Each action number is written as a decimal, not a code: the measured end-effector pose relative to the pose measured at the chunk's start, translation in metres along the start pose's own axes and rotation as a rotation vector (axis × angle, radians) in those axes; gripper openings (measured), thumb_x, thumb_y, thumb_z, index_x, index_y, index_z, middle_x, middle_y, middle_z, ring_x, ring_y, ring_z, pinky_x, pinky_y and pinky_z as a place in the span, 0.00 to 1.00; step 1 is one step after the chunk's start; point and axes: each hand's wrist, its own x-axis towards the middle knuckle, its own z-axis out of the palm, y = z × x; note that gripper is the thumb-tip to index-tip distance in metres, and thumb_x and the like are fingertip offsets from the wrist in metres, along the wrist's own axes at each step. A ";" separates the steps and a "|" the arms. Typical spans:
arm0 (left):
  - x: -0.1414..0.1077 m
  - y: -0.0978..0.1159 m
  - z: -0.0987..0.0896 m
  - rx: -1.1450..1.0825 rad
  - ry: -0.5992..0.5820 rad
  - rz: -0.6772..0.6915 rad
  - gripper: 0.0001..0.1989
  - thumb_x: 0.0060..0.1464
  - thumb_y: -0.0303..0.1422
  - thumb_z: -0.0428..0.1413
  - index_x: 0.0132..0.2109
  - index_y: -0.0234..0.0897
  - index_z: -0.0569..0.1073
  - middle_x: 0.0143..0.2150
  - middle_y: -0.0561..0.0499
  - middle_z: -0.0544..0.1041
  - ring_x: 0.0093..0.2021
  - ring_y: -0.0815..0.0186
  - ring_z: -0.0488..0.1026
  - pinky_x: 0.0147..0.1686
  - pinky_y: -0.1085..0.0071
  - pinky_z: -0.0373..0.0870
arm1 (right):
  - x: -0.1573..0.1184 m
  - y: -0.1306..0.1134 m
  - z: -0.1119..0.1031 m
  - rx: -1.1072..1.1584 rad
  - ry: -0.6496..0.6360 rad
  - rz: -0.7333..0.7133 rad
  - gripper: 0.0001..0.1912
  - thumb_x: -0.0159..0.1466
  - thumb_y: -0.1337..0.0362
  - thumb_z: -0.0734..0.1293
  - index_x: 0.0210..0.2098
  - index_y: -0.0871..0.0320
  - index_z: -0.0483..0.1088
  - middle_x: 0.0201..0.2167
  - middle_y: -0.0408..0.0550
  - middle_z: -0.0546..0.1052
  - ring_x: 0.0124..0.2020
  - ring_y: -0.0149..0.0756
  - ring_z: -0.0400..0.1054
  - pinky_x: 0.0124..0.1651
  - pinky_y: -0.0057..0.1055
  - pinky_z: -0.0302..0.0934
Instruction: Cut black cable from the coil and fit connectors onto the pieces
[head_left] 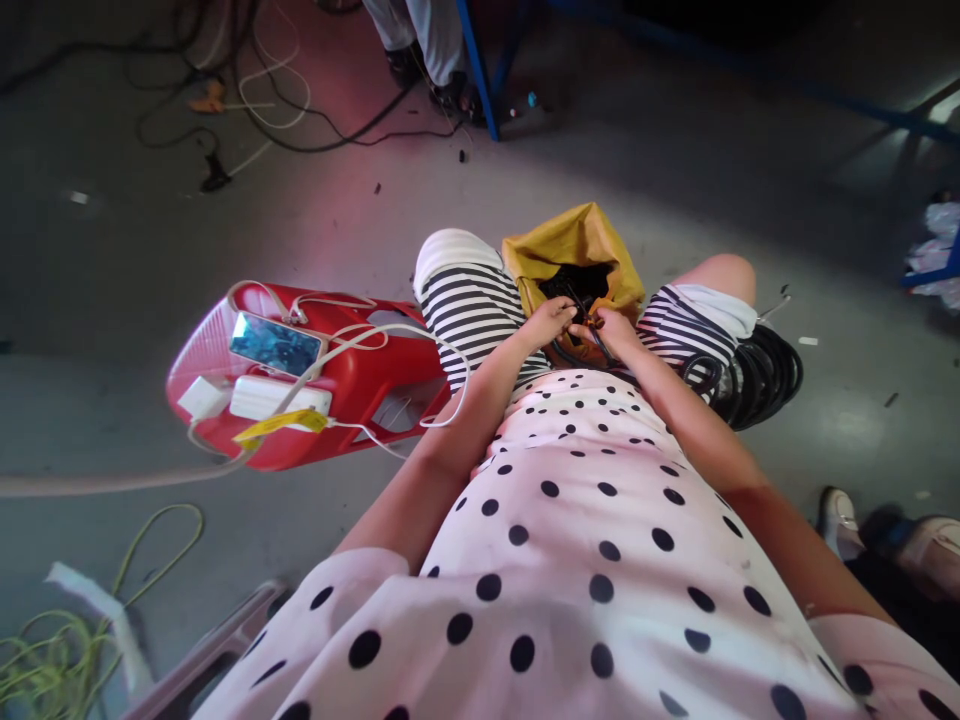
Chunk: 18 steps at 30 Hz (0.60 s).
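Observation:
Both my hands meet between my knees, at the near rim of a yellow bag (574, 235) whose mouth gapes and whose inside is dark, with black items I cannot make out. My left hand (551, 320) has its fingers pinched together at a thin black cable. Close beside it, my right hand (613, 332) is closed on the same black cable (600, 348), which bends down below the fingers. The ends of the cable are hidden. A coil of black cable (776, 375) lies beside my right knee.
To my left stands a red plastic stool (352, 380) bearing a phone (275, 344), a white power strip (274, 398) and white cords. Yellow-green cord (64, 650) lies lower left. Black cables (322, 145), a blue frame (480, 75) and a person's legs (431, 40) are ahead.

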 end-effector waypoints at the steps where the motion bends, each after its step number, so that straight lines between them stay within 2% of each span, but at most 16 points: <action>1: 0.000 0.000 0.000 -0.027 0.007 -0.009 0.12 0.77 0.24 0.61 0.40 0.38 0.73 0.23 0.62 0.66 0.22 0.73 0.61 0.27 0.76 0.63 | 0.001 0.001 0.001 0.005 0.016 -0.005 0.35 0.60 0.28 0.83 0.36 0.53 0.76 0.33 0.51 0.83 0.38 0.48 0.77 0.45 0.40 0.69; 8: -0.001 0.000 0.003 -0.205 0.066 -0.070 0.16 0.78 0.30 0.64 0.37 0.38 0.71 0.23 0.60 0.68 0.22 0.75 0.64 0.28 0.79 0.65 | 0.003 0.004 0.004 0.058 0.069 0.013 0.33 0.59 0.32 0.85 0.32 0.52 0.74 0.33 0.50 0.83 0.39 0.48 0.77 0.46 0.40 0.69; 14: -0.004 0.001 0.004 -0.277 0.078 -0.132 0.13 0.80 0.30 0.61 0.40 0.38 0.73 0.24 0.59 0.70 0.21 0.74 0.64 0.27 0.79 0.66 | 0.004 0.008 0.005 0.112 0.091 -0.017 0.33 0.58 0.34 0.87 0.30 0.51 0.72 0.30 0.48 0.81 0.37 0.46 0.76 0.46 0.40 0.68; 16: -0.004 0.001 0.004 -0.318 0.098 -0.194 0.11 0.81 0.31 0.59 0.43 0.38 0.75 0.26 0.58 0.72 0.22 0.72 0.67 0.30 0.76 0.72 | 0.005 0.011 0.006 0.168 0.125 -0.013 0.35 0.58 0.31 0.86 0.31 0.51 0.71 0.30 0.46 0.80 0.36 0.44 0.74 0.44 0.39 0.67; 18: -0.006 0.001 0.001 -0.396 0.082 -0.259 0.07 0.80 0.30 0.57 0.47 0.38 0.76 0.30 0.55 0.78 0.25 0.68 0.76 0.36 0.72 0.79 | 0.006 0.014 0.007 0.246 0.156 0.011 0.37 0.58 0.28 0.85 0.33 0.50 0.70 0.29 0.44 0.78 0.33 0.42 0.72 0.42 0.38 0.67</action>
